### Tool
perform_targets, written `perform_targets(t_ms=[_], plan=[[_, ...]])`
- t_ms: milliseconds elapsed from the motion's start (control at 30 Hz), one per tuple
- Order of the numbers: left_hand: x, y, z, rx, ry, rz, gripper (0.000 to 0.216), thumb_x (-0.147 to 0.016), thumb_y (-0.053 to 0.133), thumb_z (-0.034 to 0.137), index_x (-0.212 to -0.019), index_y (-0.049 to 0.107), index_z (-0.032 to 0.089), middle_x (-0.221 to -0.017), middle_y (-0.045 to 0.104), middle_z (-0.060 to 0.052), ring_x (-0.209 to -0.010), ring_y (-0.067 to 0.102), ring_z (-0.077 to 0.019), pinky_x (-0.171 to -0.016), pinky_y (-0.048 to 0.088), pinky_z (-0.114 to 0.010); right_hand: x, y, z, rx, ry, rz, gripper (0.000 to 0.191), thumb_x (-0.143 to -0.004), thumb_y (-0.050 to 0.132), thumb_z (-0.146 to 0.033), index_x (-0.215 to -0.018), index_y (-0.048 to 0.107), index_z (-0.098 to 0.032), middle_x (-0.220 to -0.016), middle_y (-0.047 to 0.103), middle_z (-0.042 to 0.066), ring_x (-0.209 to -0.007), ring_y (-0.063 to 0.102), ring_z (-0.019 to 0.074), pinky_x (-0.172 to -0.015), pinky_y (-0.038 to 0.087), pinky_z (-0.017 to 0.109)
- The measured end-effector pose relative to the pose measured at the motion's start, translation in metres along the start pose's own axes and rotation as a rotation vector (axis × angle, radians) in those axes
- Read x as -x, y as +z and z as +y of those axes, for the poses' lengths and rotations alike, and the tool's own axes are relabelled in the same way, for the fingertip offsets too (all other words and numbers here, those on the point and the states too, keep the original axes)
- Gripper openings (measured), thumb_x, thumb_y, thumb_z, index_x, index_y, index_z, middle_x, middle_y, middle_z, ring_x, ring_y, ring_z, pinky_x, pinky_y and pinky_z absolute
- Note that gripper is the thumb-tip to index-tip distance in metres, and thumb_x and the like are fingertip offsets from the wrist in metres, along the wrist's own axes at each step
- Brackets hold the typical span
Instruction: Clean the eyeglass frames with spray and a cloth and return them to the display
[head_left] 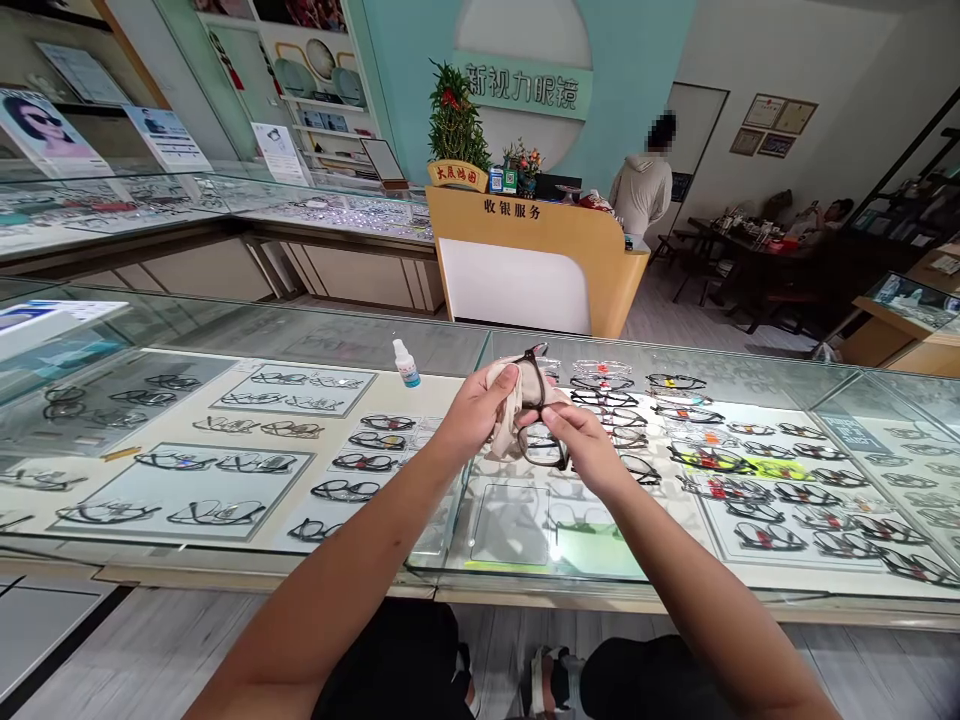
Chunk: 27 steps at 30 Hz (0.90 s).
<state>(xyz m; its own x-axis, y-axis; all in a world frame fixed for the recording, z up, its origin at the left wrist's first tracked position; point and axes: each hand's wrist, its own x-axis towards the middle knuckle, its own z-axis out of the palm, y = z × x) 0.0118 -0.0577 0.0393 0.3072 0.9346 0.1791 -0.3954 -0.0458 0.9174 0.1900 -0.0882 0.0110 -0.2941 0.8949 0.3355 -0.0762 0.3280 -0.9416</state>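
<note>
I hold a pair of dark-framed glasses above a glass display counter. My left hand is closed on a beige cleaning cloth pressed against one lens. My right hand pinches the lower part of the frame. The glasses are tilted on end between both hands. A small white dropper bottle with a blue label stands on the glass to the left of my hands.
Under the glass lie several rows of glasses frames on trays. Beyond is a yellow cashier desk with plants, and a person in a light hoodie stands behind it. More display counters run along the left.
</note>
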Motion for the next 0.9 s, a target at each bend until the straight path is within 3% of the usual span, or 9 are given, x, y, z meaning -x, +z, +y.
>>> perform_targets(t_ms=[100,200,300,433,533,633,700,800,900], plan=[[0.000,-0.001,0.001,0.005,-0.031,-0.046,0.057,-0.078,0.091,0.049,-0.119,0.066,0.018,-0.092,0.076,-0.005,-0.061,0.066,-0.0132,-0.057,0.058,-0.026,-0.001,-0.002,0.001,-0.059,0.003,0.025,0.037,-0.098,0.065,-0.058,-0.100,0.087,-0.028,-0.108,0.075,0.005,-0.114,0.063,0.0270,-0.109,0.045,0.040],[0.001,0.002,-0.004,0.001,0.004,-0.022,0.056,-0.071,0.096,0.041,-0.112,0.066,0.018,-0.082,0.072,0.000,-0.052,0.057,-0.0075,-0.051,0.051,-0.020,-0.001,0.000,0.003,-0.021,0.002,-0.015,0.040,-0.098,0.064,-0.061,-0.100,0.086,-0.028,-0.109,0.074,0.005,-0.111,0.064,0.0266,-0.110,0.045,0.041],[0.002,0.008,-0.009,-0.029,0.042,0.072,0.049,-0.075,0.092,0.050,-0.097,0.062,0.019,-0.065,0.061,0.006,-0.042,0.047,-0.0050,-0.042,0.041,-0.017,0.001,0.005,0.003,0.059,-0.038,-0.055,0.043,-0.099,0.061,-0.064,-0.103,0.085,-0.028,-0.112,0.072,0.006,-0.110,0.063,0.0261,-0.111,0.045,0.041],[0.002,0.010,-0.009,-0.079,0.039,0.203,0.055,-0.081,0.079,0.069,-0.085,0.057,0.020,-0.057,0.055,0.006,-0.037,0.044,-0.0064,-0.036,0.037,-0.018,0.002,0.010,0.001,0.070,-0.069,-0.070,0.041,-0.100,0.061,-0.062,-0.105,0.085,-0.029,-0.120,0.070,0.007,-0.117,0.063,0.0261,-0.117,0.041,0.041],[0.000,0.005,-0.004,-0.014,0.010,0.097,0.055,-0.082,0.078,0.070,-0.085,0.061,0.017,-0.063,0.063,0.001,-0.040,0.048,-0.0075,-0.041,0.044,-0.021,0.001,0.007,-0.001,0.006,-0.023,-0.045,0.037,-0.101,0.063,-0.058,-0.102,0.086,-0.028,-0.121,0.071,0.006,-0.116,0.064,0.0255,-0.117,0.040,0.041],[-0.001,0.000,0.001,0.035,-0.042,-0.044,0.055,-0.079,0.086,0.058,-0.108,0.068,0.015,-0.085,0.076,-0.007,-0.051,0.059,-0.0104,-0.054,0.056,-0.027,-0.001,0.001,0.000,-0.049,-0.003,0.006,0.037,-0.100,0.064,-0.057,-0.099,0.086,-0.027,-0.110,0.073,0.006,-0.110,0.065,0.0254,-0.112,0.044,0.040],[-0.001,0.000,0.002,0.022,-0.048,-0.064,0.059,-0.075,0.093,0.048,-0.117,0.067,0.016,-0.092,0.077,-0.007,-0.058,0.063,-0.0119,-0.059,0.058,-0.028,-0.002,-0.001,0.002,-0.055,-0.002,0.024,0.038,-0.099,0.065,-0.059,-0.099,0.086,-0.027,-0.107,0.073,0.005,-0.110,0.064,0.0255,-0.109,0.046,0.039],[0.001,0.003,-0.003,-0.015,-0.009,0.007,0.056,-0.070,0.096,0.045,-0.108,0.067,0.017,-0.075,0.070,0.001,-0.053,0.059,-0.0093,-0.054,0.054,-0.022,-0.001,0.002,0.005,-0.016,0.009,-0.004,0.042,-0.098,0.064,-0.062,-0.101,0.086,-0.027,-0.110,0.073,0.005,-0.109,0.065,0.0255,-0.109,0.046,0.040],[0.002,0.007,-0.009,-0.082,0.013,0.167,0.052,-0.075,0.090,0.058,-0.096,0.064,0.018,-0.064,0.063,0.004,-0.043,0.048,-0.0053,-0.043,0.045,-0.018,0.000,0.008,0.006,0.031,-0.032,-0.042,0.045,-0.098,0.062,-0.064,-0.103,0.085,-0.026,-0.119,0.073,0.006,-0.117,0.063,0.0264,-0.112,0.044,0.040]])
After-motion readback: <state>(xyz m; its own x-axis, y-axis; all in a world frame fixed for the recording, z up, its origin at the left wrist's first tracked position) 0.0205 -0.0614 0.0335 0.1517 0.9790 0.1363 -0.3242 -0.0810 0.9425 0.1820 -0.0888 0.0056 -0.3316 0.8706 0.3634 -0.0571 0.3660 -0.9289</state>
